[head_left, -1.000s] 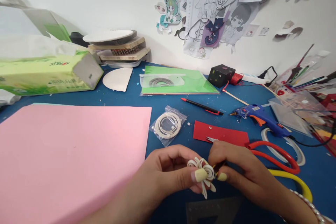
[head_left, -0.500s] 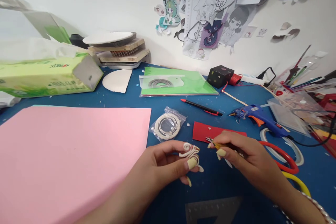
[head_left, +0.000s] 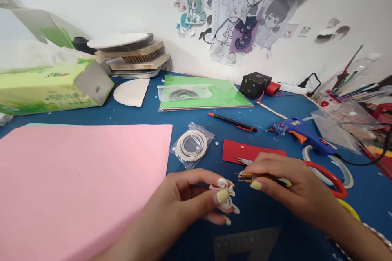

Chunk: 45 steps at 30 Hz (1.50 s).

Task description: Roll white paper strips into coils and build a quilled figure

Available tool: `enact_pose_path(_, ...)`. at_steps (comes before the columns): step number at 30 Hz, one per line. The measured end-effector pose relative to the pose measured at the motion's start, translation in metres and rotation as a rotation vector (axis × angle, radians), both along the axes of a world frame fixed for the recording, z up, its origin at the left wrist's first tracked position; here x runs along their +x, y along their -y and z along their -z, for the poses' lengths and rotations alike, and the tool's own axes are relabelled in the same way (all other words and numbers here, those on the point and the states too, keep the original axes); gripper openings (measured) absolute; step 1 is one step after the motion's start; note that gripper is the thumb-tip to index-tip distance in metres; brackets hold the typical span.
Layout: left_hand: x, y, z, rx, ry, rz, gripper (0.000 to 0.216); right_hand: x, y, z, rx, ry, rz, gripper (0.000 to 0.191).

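Between the thumb and fingertips of my left hand (head_left: 196, 202) is a small white quilled coil piece (head_left: 223, 183), with a spiral at its top and more curls below. The fingertips hide part of it. My right hand (head_left: 281, 179) grips a pair of tweezers (head_left: 245, 178), whose two thin golden tips point left at the coil piece with a gap between. Beneath this hand lie scissors with a red handle loop (head_left: 332, 179); their silver blade tips stick out over a red strip (head_left: 235, 151).
Pink paper (head_left: 79, 175) covers the left. A bagged roll of white strip (head_left: 191, 146), a black pen (head_left: 232, 122) and a blue glue gun (head_left: 306, 136) lie beyond my hands. A clear ruler (head_left: 245, 240) is in front. Green sheets (head_left: 226, 91) lie near the wall.
The coil piece has turned a little in my left fingers. The tweezers in my right hand have swung level, their two tips now apart and facing the piece. The view has shifted slightly.
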<state>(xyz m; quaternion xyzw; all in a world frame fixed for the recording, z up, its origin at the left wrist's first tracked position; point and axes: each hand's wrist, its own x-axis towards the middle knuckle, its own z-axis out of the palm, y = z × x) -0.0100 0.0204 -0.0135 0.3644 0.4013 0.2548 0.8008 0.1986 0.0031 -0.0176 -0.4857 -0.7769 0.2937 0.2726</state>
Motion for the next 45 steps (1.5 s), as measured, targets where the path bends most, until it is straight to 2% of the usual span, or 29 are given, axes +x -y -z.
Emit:
enact_pose_path(6,-0.0012,-0.0020,0.0061,0.048,0.036,0.037,0.013,0.0022,0.0007,-0.0011,-0.086,0.020,-0.092,0.019)
enact_pose_path(11,-0.0017,-0.0010,0.0036,0.049,0.009,0.063,0.008,0.0044,-0.0013,-0.0032,-0.143,0.042,-0.161,0.027)
enact_pose_path(16,-0.0022,0.0013,0.0039,-0.014,0.065,0.097,0.008,0.0029,-0.0002,-0.0052,-0.145,0.022,-0.219,0.025)
enact_pose_path(20,-0.0025,0.0018,0.0055,0.019,0.093,0.104,0.007,0.0014,0.0012,-0.0067,-0.177,0.002,-0.216,0.023)
enact_pose_path(28,-0.0029,-0.0001,0.0008,0.034,0.015,0.112,0.002,0.0010,0.0005,-0.0080,-0.199,0.004,-0.214,0.021)
enact_pose_path(45,-0.0031,0.0007,0.0007,-0.016,0.043,0.161,0.002,-0.0008,0.0024,-0.0082,-0.249,-0.063,-0.232,0.019)
